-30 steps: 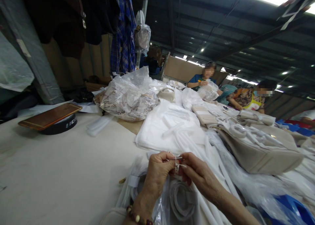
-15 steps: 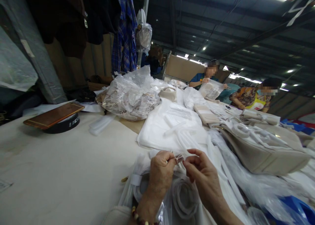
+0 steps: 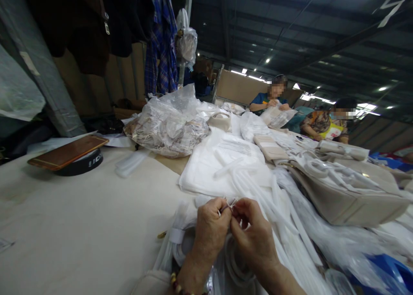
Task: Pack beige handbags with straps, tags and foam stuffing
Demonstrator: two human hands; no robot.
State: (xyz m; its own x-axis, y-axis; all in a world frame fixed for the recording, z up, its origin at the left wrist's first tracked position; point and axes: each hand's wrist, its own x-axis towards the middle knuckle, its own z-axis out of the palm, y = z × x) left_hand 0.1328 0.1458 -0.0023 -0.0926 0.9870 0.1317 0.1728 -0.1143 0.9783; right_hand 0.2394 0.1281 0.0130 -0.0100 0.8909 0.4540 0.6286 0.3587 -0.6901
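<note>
My left hand (image 3: 211, 226) is closed in a pinch on thin strings (image 3: 230, 204), with a bracelet on its wrist. Close against it, my right hand (image 3: 253, 228) pinches the same strings from the other side; the fingertips of both hands nearly touch. Beneath them lies a light bag (image 3: 151, 283) with a rolled strap (image 3: 237, 260) and clear plastic wrapping, partly hidden by my hands and forearms. Just beyond is a stack of white plastic bags (image 3: 206, 166) with loose translucent tubes on it.
A phone (image 3: 67, 151) rests on a black roll (image 3: 80, 164) at the left. Behind are a plastic sack of stringed tags (image 3: 171, 127) and beige pieces (image 3: 269, 148). A beige handbag (image 3: 348, 200) lies right, above a blue bin (image 3: 383, 273). Two people are at the far side.
My right hand has moved left and its spread fingers have closed on the strings beside my left hand. A person at the back has lowered the plastic bag they hold.
</note>
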